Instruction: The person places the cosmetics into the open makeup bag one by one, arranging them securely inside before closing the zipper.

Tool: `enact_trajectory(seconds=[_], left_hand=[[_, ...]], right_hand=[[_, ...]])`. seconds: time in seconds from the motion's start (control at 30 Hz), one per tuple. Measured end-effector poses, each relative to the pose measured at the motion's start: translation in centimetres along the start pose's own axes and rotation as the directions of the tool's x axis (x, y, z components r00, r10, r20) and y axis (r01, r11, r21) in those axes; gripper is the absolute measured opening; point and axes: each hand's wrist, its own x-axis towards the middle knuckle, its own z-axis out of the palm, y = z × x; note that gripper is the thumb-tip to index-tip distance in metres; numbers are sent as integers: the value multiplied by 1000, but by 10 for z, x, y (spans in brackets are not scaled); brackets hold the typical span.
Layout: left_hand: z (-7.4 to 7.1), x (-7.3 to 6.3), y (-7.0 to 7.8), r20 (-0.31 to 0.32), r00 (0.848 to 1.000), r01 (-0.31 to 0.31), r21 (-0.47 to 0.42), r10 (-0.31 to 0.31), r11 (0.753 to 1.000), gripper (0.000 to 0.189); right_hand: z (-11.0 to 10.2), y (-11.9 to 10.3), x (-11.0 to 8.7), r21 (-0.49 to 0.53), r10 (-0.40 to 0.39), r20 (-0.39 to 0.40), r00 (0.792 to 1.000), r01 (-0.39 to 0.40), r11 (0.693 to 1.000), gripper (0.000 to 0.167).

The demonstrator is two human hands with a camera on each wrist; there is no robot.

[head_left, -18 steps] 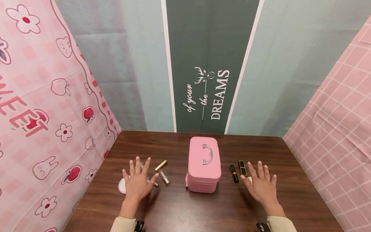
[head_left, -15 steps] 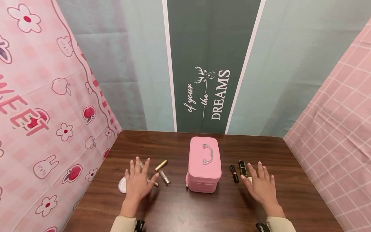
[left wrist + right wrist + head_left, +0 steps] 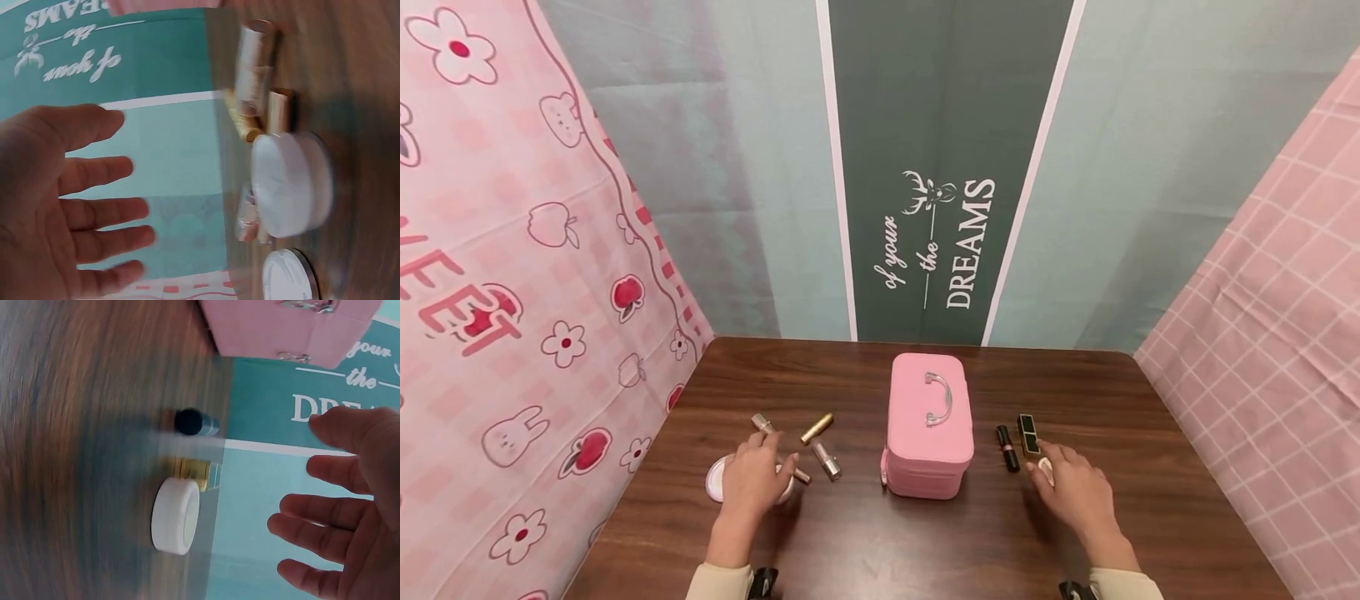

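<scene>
Left hand (image 3: 751, 479) loose, empty, above white tub (image 3: 287, 184), toward left edge of desk (image 3: 880, 546); right hand (image 3: 1078, 490) loose, empty, small white jar (image 3: 175, 515) below, toward right edge; pink case (image 3: 927, 425) between hands, long axis front-to-back.

Left hand (image 3: 747, 479) plus right hand (image 3: 1078, 493): two.
Pink case (image 3: 928, 446): one.
Metal handle (image 3: 948, 400): one.
Silvery tubes (image 3: 827, 460), left of case: two.
Gold-toned tubes (image 3: 817, 428), left of case: two visible.
Black tube (image 3: 1008, 450): one.
Black-and-gold rectangular piece (image 3: 1028, 434): one.
White jars (image 3: 174, 517): two, one per side.
Shallow white round piece (image 3: 287, 278): one.
Table (image 3: 880, 546): one.
Sleeves (image 3: 718, 581): two.
Hanging cloths (image 3: 1150, 167): three.
</scene>
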Motion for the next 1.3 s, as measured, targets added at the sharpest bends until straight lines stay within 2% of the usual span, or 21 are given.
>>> enact_trajectory(seconds=[0.2, 0.37, 0.57, 0.67, 0.87, 1.03, 1.1, 1.3], left_hand=[[-8, -4, 5, 70, 994, 93, -147, -84, 985, 39], [-2, -8, 9, 126, 983, 157, -221, -132, 963, 40], [8, -15, 10, 128, 978, 198, -284, -167, 938, 38], [15, -18, 10, 98, 980, 196, -308, -174, 931, 38], [37, -25, 12, -37, 987, 135, -365, -159, 921, 41], [51, -29, 19, -120, 974, 130, -410, -194, 903, 40], [55, -30, 22, -138, 968, 131, -427, -208, 895, 39], [68, -35, 28, -148, 954, 161, -484, -262, 860, 38]], right_hand=[[3, -7, -4, 182, 77, -10, 997, -74, 981, 50], [8, -14, -8, 258, 129, -11, 992, -122, 958, 52], [14, -21, -10, 382, 155, -83, 984, -112, 917, 48], [15, -26, -10, 437, 177, -99, 979, -117, 892, 49], [14, -38, -7, 501, 172, -128, 977, -85, 861, 48], [15, -49, -6, 517, 161, -167, 973, -53, 855, 44], [16, -52, -5, 538, 161, -187, 969, -36, 842, 44], [20, -63, -3, 604, 155, -247, 957, 27, 797, 47]])
